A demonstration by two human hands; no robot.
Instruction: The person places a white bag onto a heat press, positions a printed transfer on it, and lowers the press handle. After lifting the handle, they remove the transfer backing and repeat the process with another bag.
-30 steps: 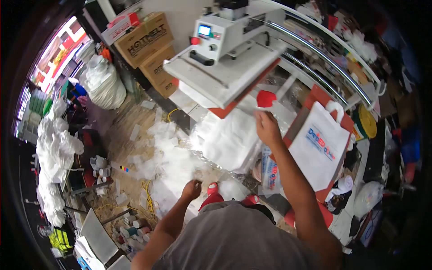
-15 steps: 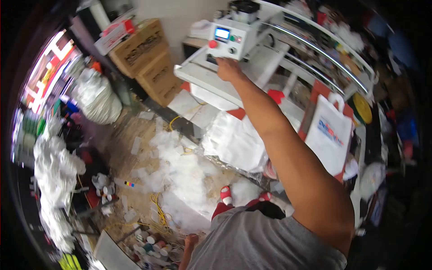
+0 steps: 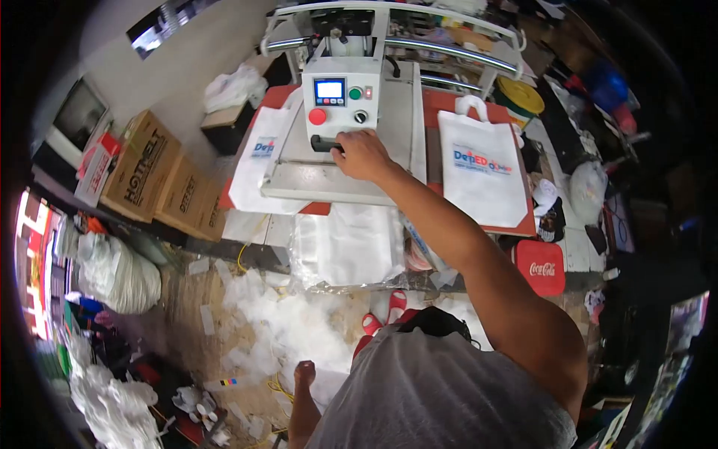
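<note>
My right hand point(image 3: 363, 155) is wrapped round the black handle point(image 3: 323, 143) at the front of a white heat press point(image 3: 341, 97). The press has a lit screen, a red button and a green button. Its flat plate lies partly over a printed white bag point(image 3: 258, 165) on a red pad. A second printed white bag point(image 3: 481, 168) lies flat on the right red pad point(image 3: 521, 213). My left hand point(image 3: 304, 372) hangs low beside my body, fingers curled; whether it holds something I cannot make out.
A plastic-wrapped stack of white bags point(image 3: 348, 243) lies at the table's front edge. Further right sit a red Coca-Cola seat point(image 3: 538, 267) and a yellow-lidded tub point(image 3: 521, 97). Cardboard boxes point(image 3: 142, 168) and a large white sack point(image 3: 120, 273) stand left. White scraps litter the floor.
The view has turned toward the press. The press head has moved left relative to the pads, with my right hand at its handle, and the left printed bag now shows. My left hand stays low.
</note>
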